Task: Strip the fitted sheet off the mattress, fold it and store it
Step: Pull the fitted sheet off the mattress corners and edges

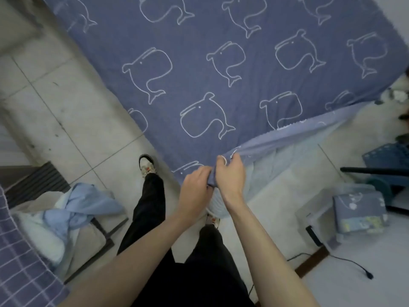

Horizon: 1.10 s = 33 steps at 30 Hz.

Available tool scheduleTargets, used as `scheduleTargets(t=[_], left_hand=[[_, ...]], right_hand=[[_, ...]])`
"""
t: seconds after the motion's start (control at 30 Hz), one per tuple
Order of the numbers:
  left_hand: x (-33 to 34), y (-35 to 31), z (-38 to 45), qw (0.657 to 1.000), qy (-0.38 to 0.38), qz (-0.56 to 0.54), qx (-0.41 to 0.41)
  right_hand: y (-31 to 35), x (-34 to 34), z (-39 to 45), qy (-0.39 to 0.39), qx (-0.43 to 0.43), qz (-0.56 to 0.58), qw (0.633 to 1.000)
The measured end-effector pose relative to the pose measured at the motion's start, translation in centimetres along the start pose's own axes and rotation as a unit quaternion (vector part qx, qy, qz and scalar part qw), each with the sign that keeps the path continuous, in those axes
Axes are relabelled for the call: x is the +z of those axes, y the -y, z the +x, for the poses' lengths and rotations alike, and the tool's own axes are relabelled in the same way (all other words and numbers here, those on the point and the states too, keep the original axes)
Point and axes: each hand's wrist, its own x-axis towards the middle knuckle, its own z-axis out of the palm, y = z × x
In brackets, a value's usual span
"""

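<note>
Both hands are working the near corner of the fitted sheet (221, 63), at roughly 6 o'clock of the bed. Left hand (194, 191) is curling its fingers around a bunched fold of blue fabric; right hand (232, 176) is pinching the same bunch just beside it, at its 2 o'clock, knuckles nearly touching the left. Both are gripping cloth, neither is slack

Sheet is blue with white whale outlines, lying flat over most of the mattress from 9 o'clock round to 2 o'clock. Its near-right edge is lifting off, showing a paler striped underside running from the hands out toward 3 o'clock. Pale mattress (276, 165) side is showing under that lifted edge, just right of the hands

Person is standing at the corner in black trousers; one shoe (146, 166) is sitting on the tiled floor (55, 96) at 9 o'clock of the hands, the other is mostly hidden under the wrists

Light blue garment (86, 207) is draping over a chair at 8 o'clock. Checked blue cloth (20, 262) is filling the bottom-left corner. Folded bundle (360, 213) in matching whale print is resting on a low white stool at 4 o'clock, well apart from the bed. Black cable (354, 265) is trailing on the floor at 5 o'clock
</note>
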Motion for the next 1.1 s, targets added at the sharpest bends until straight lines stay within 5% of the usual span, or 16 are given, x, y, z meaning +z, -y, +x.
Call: scheduleTargets(t=[0.23, 0.53, 0.77, 1.1], left_hand=[[-15.5, 10.5, 12.9, 0.988, 0.055, -0.121, -0.074], [-36.0, 20.8, 31.3, 0.965, 0.032, -0.183, -0.184], [-48.1, 27.4, 40.8, 0.955, 0.003, -0.222, -0.197], [-63.4, 34.2, 62.0, 0.834, -0.149, -0.407, -0.341]], right_hand=[[18.0, 11.0, 7.2, -0.008, -0.003, -0.067, 0.998], [43.7, 22.7, 12.5, 0.014, -0.143, -0.069, 0.987], [57.5, 33.3, 18.9, 0.1, 0.04, 0.19, 0.976], [81.4, 47.7, 31.1, 0.141, -0.126, 0.061, 0.98]])
